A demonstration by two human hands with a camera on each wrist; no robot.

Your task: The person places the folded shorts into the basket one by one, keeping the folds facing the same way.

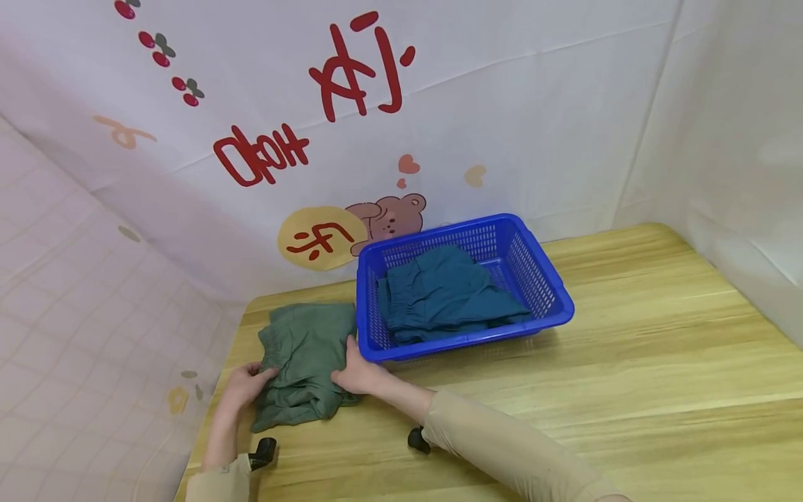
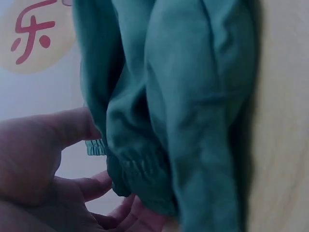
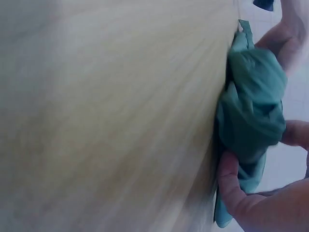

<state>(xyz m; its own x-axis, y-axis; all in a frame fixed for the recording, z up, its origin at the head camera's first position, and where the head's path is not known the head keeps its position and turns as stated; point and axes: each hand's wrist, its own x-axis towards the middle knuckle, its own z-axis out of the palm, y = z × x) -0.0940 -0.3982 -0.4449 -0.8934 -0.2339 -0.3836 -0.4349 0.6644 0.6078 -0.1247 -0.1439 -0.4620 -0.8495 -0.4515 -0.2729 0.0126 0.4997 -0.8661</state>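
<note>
Right now both hands are on the green garment (image 1: pixel 305 362) at the near left corner of the wooden table (image 1: pixel 627 390): left hand (image 1: pixel 246 385) holds its left edge with fingers curled under the elastic hem, right hand (image 1: pixel 357 373) grips the right edge, so it sits squarely between them, long axis running away from the person. Blue basket (image 1: pixel 552 286) touches its far right side, holding a folded teal garment (image 1: pixel 445 296). Right wrist view is blurred; the underside of the fold is hidden.

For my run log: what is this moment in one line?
both hands grip folded green cloth garment | wooden table | beside blue plastic basket
</note>
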